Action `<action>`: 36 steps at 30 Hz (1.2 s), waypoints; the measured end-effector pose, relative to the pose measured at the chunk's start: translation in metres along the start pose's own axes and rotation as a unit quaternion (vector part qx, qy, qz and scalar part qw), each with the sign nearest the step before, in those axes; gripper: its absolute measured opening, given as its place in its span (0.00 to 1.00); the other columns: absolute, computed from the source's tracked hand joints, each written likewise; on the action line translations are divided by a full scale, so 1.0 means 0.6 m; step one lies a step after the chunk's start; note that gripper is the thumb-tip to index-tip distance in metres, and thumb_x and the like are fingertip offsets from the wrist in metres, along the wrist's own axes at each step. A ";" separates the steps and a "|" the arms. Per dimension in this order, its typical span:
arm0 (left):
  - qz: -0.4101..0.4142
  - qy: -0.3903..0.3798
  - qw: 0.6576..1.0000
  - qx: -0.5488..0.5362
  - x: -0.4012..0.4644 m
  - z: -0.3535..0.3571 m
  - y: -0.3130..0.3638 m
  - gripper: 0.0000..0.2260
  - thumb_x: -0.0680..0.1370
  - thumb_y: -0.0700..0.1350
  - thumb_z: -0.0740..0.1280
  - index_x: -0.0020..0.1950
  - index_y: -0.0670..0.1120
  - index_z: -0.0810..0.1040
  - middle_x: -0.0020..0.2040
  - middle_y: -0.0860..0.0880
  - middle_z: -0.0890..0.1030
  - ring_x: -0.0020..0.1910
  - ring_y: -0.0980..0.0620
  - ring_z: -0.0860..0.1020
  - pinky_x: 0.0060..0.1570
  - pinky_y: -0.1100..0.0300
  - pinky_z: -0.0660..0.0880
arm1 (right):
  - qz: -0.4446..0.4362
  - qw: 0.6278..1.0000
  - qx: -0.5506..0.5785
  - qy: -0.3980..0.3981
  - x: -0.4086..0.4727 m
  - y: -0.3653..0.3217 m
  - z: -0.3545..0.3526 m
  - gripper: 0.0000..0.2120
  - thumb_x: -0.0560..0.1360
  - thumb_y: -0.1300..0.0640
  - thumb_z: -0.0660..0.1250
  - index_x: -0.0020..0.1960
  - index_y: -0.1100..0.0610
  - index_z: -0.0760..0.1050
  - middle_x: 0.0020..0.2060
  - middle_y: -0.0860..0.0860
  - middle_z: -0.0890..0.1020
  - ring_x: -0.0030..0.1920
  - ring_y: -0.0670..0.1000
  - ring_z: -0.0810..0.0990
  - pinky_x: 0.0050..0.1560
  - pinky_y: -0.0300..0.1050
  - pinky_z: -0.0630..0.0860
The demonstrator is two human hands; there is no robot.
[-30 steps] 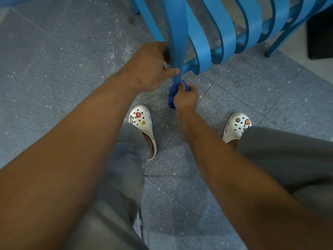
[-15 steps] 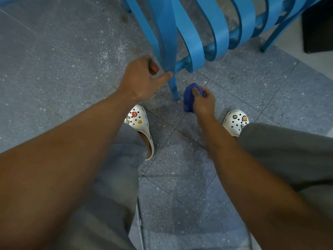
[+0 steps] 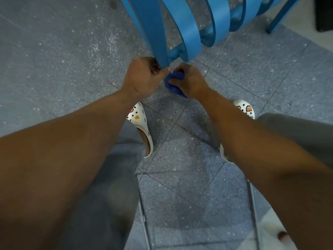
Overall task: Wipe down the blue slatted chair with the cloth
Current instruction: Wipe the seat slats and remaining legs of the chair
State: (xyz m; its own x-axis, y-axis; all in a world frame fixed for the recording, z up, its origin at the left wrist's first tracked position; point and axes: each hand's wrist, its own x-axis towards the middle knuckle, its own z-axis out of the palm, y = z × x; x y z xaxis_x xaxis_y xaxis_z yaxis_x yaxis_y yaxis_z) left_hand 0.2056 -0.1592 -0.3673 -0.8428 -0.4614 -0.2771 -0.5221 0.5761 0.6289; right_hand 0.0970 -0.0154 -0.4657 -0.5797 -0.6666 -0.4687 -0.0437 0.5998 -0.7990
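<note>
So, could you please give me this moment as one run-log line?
left hand grips chair slat | right hand holds bunched cloth beside slat's lower end

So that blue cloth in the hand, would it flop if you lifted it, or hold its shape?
Probably floppy: the cloth is bunched into folds inside the right hand grip. It looks light too, since the fingers alone hold it. It seems unlikely to slip, being soft and crumpled against the chair.
</note>
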 end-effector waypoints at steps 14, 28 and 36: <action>-0.010 -0.018 1.000 -0.022 0.013 0.008 -0.029 0.16 0.75 0.57 0.74 0.54 0.46 0.86 0.44 0.53 0.85 0.45 0.57 0.84 0.49 0.60 0.80 | -0.067 0.996 -0.047 -0.024 0.021 0.016 -0.030 0.07 0.72 0.51 0.74 0.39 0.48 0.77 0.34 0.43 0.81 0.37 0.44 0.80 0.45 0.51 0.79; -0.002 -0.016 0.998 -0.057 0.022 0.018 -0.041 0.12 0.75 0.54 0.75 0.53 0.48 0.86 0.41 0.57 0.84 0.41 0.69 0.81 0.42 0.74 0.74 | -0.075 0.996 0.010 -0.039 0.032 0.032 -0.032 0.07 0.73 0.57 0.76 0.44 0.56 0.78 0.38 0.46 0.81 0.40 0.43 0.80 0.44 0.37 0.74; 0.020 -0.012 0.999 -0.025 0.025 0.033 -0.045 0.14 0.76 0.57 0.72 0.55 0.50 0.84 0.43 0.58 0.83 0.42 0.62 0.81 0.43 0.68 0.77 | 0.104 0.985 0.072 0.113 0.019 0.134 -0.008 0.07 0.75 0.53 0.70 0.50 0.54 0.75 0.38 0.51 0.81 0.42 0.54 0.83 0.45 0.51 0.81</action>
State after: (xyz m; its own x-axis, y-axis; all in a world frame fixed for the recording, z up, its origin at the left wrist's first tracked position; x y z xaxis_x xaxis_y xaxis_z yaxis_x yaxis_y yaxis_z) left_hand 0.2044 -0.1683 -0.4026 -0.8656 -0.4227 -0.2684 -0.4820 0.5583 0.6753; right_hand 0.0830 0.0271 -0.5337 -0.7315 -0.4095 -0.5451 0.2021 0.6334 -0.7470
